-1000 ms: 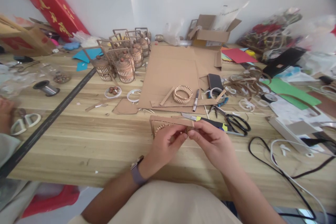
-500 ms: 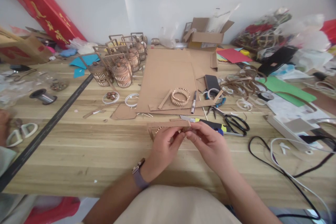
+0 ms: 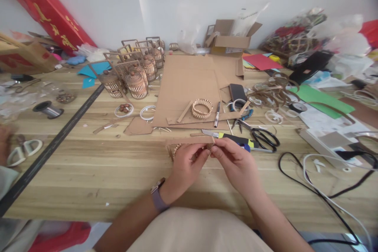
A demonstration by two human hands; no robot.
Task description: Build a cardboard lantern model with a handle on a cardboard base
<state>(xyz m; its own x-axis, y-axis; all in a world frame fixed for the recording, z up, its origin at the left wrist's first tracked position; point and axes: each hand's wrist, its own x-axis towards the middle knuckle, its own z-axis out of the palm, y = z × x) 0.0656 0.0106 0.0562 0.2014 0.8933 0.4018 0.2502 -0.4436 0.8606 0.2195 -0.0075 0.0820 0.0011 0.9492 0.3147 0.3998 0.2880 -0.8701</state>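
My left hand (image 3: 190, 165) is closed on a cardboard strip (image 3: 189, 140), bent down at its ends like a handle frame. A slatted ring (image 3: 176, 150) shows partly behind the left fingers, within the frame; the rest of it is hidden. At the strip's right end, my right hand (image 3: 236, 161) pinches the bent corner, thumb and fingertips close to the left thumb. Just beyond the hands lies a utility knife (image 3: 233, 138) with its blade out. Farther off, another slatted ring (image 3: 202, 109) rests on a cardboard sheet (image 3: 189, 82), beside a marker (image 3: 217, 115).
Several small lidded slatted baskets (image 3: 137, 82) with square handles stand at back left. Black-handled scissors (image 3: 262, 138), coiled brown strips (image 3: 268, 92) and a power strip (image 3: 325, 147) with cables lie right. Another person's hand (image 3: 4, 141) is near white-handled scissors (image 3: 25, 151) at left.
Both hands keep their hold on the cardboard strip, with only slight finger shifts. A little more of the slatted ring shows by the left fingers. The whole view shifts slightly.
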